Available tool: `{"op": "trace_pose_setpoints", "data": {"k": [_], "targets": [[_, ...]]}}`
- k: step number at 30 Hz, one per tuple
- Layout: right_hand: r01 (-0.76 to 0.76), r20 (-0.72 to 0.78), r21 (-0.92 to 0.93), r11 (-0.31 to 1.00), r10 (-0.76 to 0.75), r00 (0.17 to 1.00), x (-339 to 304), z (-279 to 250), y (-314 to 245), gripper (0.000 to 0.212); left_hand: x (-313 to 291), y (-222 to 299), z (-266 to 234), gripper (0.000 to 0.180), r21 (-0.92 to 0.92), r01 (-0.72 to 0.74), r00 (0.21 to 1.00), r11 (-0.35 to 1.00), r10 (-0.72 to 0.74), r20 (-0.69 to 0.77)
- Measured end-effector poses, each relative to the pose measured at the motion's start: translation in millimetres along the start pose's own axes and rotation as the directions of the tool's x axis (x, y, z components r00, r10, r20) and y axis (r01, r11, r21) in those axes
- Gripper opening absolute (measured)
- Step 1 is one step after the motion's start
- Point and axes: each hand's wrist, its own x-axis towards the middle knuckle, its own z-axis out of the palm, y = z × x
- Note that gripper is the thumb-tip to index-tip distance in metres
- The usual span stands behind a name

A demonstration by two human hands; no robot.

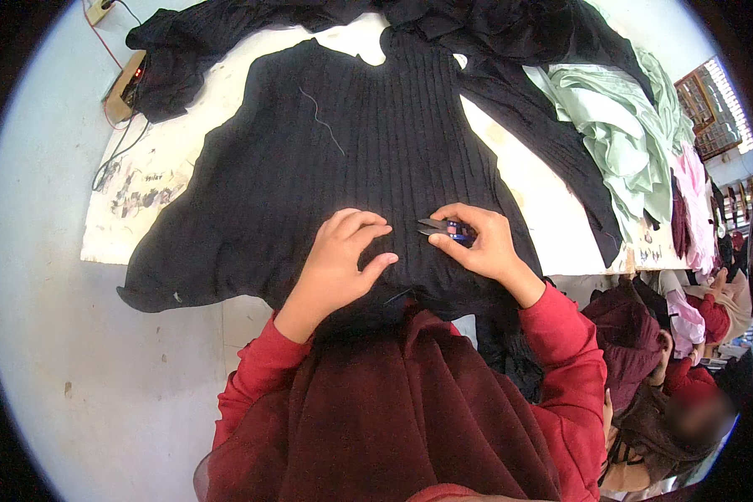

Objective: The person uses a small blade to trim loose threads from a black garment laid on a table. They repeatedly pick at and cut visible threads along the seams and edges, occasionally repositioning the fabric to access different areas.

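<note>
A black garment piece with pleated rows (376, 142) lies spread over the table in front of me and drapes over its near edge. My left hand (335, 259) rests on the lower part of the cloth, its thumb and fingers apart with nothing between them. My right hand (481, 238) is closed around small thread snips (453, 232) with blue handles. Their dark blades point left toward my left fingertips and part slightly at the tips. A loose pale thread (320, 120) trails on the garment's upper left part.
The white table (155, 188) has dark stains at left. More black cloth (510, 33) is heaped at the far side, with pale green fabric (615, 125) at right. A wooden box with a red light (127, 84) and wires sits far left. People (669, 410) sit at lower right.
</note>
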Motion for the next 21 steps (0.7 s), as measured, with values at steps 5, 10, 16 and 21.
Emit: {"op": "trace_pose_setpoints", "data": {"k": [5,10,16,21], "targets": [[0.058,-0.028,0.001,0.998,-0.058,0.998,-1.2,1.5,3.2,0.029,0.2,11.2,7.9,0.032,0.087,0.044,0.998,0.995,-0.039,-0.057],[0.065,-0.034,0.017,0.998,-0.065,0.997,-1.2,0.8,0.4,0.029,1.8,11.9,17.9,0.022,0.125,0.088,0.990,0.988,-0.072,-0.124],[0.084,-0.034,0.031,0.996,-0.083,0.996,-1.2,2.3,4.6,0.030,10.9,7.4,19.5,0.008,0.069,0.096,0.982,0.993,-0.083,-0.171],[0.093,-0.049,0.040,0.995,-0.091,0.995,-3.7,2.5,7.9,0.030,16.4,-19.0,-11.4,0.013,0.172,0.243,0.854,0.955,-0.127,-0.504]]}}
